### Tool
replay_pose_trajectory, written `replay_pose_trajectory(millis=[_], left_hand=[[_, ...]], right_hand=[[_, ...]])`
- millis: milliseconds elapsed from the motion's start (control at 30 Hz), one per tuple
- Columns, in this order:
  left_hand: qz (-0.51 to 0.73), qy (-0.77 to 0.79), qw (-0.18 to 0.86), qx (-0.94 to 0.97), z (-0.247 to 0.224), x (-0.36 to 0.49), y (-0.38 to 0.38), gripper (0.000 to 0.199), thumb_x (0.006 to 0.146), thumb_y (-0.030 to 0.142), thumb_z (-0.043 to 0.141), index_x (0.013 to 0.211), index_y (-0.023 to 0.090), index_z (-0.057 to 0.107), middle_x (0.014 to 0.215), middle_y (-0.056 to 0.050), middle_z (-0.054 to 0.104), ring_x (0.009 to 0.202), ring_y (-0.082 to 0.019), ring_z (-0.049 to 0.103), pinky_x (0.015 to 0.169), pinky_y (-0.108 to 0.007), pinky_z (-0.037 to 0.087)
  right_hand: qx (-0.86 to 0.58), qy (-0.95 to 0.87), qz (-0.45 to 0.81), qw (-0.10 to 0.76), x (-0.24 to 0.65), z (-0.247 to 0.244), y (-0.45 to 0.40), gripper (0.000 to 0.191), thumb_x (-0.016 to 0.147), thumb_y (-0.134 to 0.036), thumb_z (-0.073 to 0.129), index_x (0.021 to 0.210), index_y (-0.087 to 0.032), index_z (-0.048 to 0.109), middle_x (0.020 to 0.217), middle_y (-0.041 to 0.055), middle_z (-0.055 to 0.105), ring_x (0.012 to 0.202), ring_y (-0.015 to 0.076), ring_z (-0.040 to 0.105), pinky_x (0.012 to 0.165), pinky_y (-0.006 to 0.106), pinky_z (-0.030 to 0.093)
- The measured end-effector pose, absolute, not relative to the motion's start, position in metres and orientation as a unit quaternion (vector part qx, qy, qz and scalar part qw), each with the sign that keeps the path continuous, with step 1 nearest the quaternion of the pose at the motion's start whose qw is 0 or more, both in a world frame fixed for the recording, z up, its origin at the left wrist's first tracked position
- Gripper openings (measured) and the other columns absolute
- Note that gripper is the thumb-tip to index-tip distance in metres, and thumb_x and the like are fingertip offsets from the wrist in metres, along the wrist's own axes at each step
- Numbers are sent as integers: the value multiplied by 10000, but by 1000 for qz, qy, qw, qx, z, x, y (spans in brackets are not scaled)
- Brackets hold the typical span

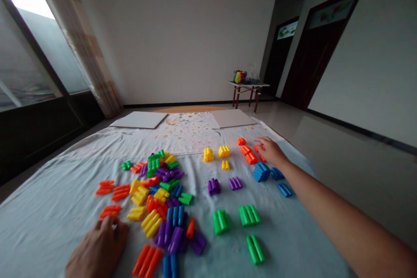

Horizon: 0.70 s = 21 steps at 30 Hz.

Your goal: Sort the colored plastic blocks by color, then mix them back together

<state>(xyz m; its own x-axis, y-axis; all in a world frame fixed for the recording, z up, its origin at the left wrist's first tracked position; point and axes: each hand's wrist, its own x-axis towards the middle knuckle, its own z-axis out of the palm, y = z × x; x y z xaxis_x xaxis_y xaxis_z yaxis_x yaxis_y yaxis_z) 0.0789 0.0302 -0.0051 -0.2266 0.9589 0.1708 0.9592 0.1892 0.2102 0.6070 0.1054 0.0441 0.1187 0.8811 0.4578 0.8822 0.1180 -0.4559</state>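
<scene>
Paint-flecked white sheet spread out, two pale boards at its far end. Head view: your right hand open, fingers extended at the orange plastic blocks, which lie among colour groups. Your left hand curled at the near edge of the mixed block heap; cannot tell whether it grips a block.

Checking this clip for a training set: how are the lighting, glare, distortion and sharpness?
In the head view, wide-angle distortion bends the walls and stretches the right forearm; the window glares white at top left; the room is dim, with soft shadows beside the plastic blocks; the left hand looks slightly soft.
</scene>
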Motion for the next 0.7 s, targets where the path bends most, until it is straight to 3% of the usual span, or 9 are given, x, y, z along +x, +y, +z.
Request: replay_pose_trajectory(millis=[200,333,433,567,700], left_hand=[[-68,-769,-6,-635,12,90,24,416,853,442,215,989,220,539,1058,-110,601,896,-262,609,696,-344,429],[-75,-768,-14,-636,14,90,21,405,854,429,221,985,217,540,1061,-112,599,917,-268,603,677,-339,418],[-93,-763,-22,-639,14,88,19,392,856,419,232,974,217,546,1039,-103,608,892,-258,609,660,-329,410],[-116,-760,-13,-639,13,87,18,363,853,390,255,940,215,561,995,-95,620,863,-244,611,639,-316,397],[-133,-756,2,-640,10,86,16,350,851,374,270,901,209,574,962,-90,626,826,-227,611,616,-304,384]], right_hand=[[-515,-787,125,315,472,59,36,249,809,-137,500,1002,-174,652,911,56,662,785,146,617,732,262,489],[-468,-827,171,261,404,62,13,232,791,-154,551,993,-173,665,861,46,671,753,143,614,734,251,475],[-447,-843,190,230,373,58,8,281,770,-215,608,1044,-171,653,949,65,664,858,168,612,813,270,464],[-429,-856,218,188,344,45,3,595,660,-371,734,1194,-158,578,1198,127,561,1133,248,498,973,341,387],[-407,-863,238,182,330,37,-3,623,615,-388,769,1174,-177,592,1189,110,552,1138,237,483,989,335,373]])
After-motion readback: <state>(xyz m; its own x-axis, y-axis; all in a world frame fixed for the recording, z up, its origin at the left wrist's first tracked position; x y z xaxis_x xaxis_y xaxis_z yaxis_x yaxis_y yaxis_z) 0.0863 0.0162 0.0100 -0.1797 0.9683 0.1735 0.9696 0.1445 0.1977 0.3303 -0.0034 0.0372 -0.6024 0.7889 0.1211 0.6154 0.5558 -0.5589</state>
